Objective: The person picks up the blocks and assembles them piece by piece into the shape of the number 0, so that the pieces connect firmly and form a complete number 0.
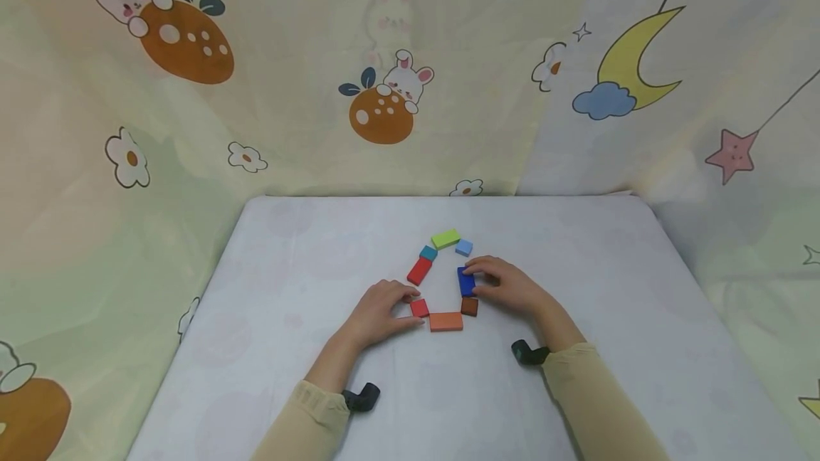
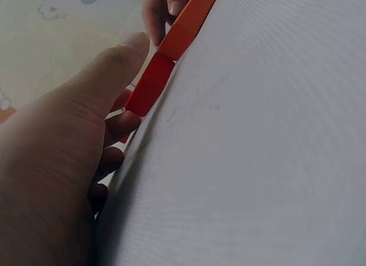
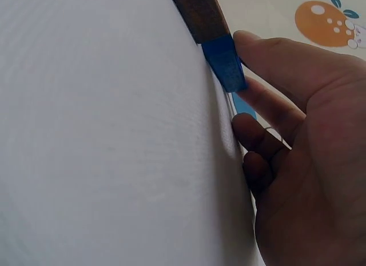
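A loose ring of coloured toy blocks lies on the white table. My left hand (image 1: 378,313) pinches a small red block (image 1: 419,308), thumb at its near side and fingertips at its far side; the left wrist view shows the same red block (image 2: 150,86) beside the thumb. Just right of it lies an orange block (image 1: 445,322). My right hand (image 1: 509,287) holds a dark blue block (image 1: 466,282) between thumb and index finger. At its near end, the blue block (image 3: 225,61) meets a brown block (image 1: 470,306), also visible in the right wrist view.
Farther back in the ring are a longer red block (image 1: 419,271), a teal block (image 1: 428,253), a light green block (image 1: 445,239) and a light blue block (image 1: 464,247). Patterned cloth (image 1: 288,91) hangs behind the table (image 1: 307,247).
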The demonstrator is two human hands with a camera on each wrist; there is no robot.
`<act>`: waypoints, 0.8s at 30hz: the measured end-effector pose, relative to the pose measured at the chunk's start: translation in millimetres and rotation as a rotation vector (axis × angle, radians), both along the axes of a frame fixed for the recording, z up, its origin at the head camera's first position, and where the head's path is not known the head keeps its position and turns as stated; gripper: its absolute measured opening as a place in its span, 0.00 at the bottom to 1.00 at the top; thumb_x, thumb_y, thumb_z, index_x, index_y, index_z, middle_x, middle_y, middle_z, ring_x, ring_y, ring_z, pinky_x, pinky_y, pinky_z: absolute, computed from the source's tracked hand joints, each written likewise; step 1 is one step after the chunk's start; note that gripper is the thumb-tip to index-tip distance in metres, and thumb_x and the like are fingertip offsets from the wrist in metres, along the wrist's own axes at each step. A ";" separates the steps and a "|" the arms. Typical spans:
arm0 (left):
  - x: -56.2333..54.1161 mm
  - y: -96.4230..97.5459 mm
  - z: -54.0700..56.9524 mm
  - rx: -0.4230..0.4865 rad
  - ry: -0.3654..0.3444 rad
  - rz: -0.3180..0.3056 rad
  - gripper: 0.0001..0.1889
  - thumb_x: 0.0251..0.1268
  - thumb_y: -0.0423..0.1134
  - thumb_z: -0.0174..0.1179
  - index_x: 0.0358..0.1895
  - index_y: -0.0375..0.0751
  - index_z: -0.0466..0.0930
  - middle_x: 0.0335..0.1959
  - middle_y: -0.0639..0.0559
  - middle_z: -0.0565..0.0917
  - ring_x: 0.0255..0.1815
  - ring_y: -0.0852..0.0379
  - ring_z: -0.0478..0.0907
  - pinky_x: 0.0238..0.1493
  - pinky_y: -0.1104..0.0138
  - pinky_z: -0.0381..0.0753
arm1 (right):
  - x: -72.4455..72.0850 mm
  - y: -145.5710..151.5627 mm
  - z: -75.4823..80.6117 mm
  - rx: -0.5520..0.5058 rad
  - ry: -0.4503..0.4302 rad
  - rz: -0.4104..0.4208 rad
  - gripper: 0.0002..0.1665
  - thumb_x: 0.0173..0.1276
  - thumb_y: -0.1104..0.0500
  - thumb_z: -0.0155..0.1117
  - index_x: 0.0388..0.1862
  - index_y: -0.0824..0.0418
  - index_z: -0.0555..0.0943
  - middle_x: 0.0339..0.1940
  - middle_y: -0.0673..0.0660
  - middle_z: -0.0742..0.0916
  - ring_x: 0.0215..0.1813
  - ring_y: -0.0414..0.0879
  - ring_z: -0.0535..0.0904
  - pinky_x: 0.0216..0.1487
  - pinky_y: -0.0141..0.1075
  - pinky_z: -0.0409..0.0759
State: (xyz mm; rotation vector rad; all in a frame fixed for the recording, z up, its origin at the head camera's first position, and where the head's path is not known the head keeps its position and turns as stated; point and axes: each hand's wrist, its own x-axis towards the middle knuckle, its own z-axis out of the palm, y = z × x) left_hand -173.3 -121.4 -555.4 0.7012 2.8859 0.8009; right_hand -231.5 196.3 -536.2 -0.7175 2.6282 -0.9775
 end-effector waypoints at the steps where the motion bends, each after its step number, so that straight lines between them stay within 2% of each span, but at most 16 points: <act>1: 0.0 0.0 0.1 0.002 0.000 0.000 0.30 0.55 0.66 0.66 0.60 0.61 0.77 0.48 0.66 0.80 0.54 0.64 0.73 0.60 0.60 0.75 | 0.5 0.2 0.0 -0.001 -0.002 -0.003 0.21 0.69 0.51 0.66 0.61 0.40 0.78 0.69 0.49 0.77 0.69 0.52 0.73 0.66 0.54 0.74; 9: -0.1 -0.1 -0.3 0.002 0.005 0.001 0.29 0.56 0.65 0.66 0.60 0.60 0.77 0.49 0.65 0.81 0.54 0.63 0.73 0.61 0.60 0.75 | 4.2 0.5 0.4 -0.020 -0.008 -0.011 0.23 0.69 0.50 0.65 0.63 0.40 0.77 0.70 0.49 0.76 0.69 0.52 0.72 0.67 0.54 0.73; 17: 0.4 -0.4 -0.2 0.011 0.013 0.003 0.28 0.58 0.65 0.64 0.60 0.60 0.78 0.48 0.65 0.81 0.53 0.64 0.73 0.61 0.61 0.75 | 8.8 1.6 2.4 -0.050 -0.013 -0.059 0.26 0.69 0.49 0.65 0.65 0.45 0.75 0.70 0.52 0.75 0.70 0.53 0.72 0.69 0.54 0.71; 20: 0.9 -0.8 -0.2 0.019 0.020 0.005 0.27 0.59 0.64 0.64 0.60 0.60 0.78 0.49 0.65 0.81 0.54 0.63 0.74 0.61 0.60 0.75 | 13.4 0.6 4.4 -0.035 -0.008 -0.084 0.26 0.69 0.48 0.65 0.65 0.45 0.76 0.66 0.51 0.77 0.67 0.52 0.73 0.68 0.54 0.72; 24: 1.2 -0.4 0.7 0.031 0.019 0.013 0.26 0.61 0.64 0.62 0.60 0.60 0.78 0.48 0.65 0.81 0.54 0.63 0.74 0.60 0.60 0.76 | 22.0 -0.5 5.2 0.007 0.009 -0.123 0.25 0.69 0.47 0.64 0.64 0.45 0.76 0.55 0.49 0.79 0.59 0.48 0.74 0.63 0.50 0.76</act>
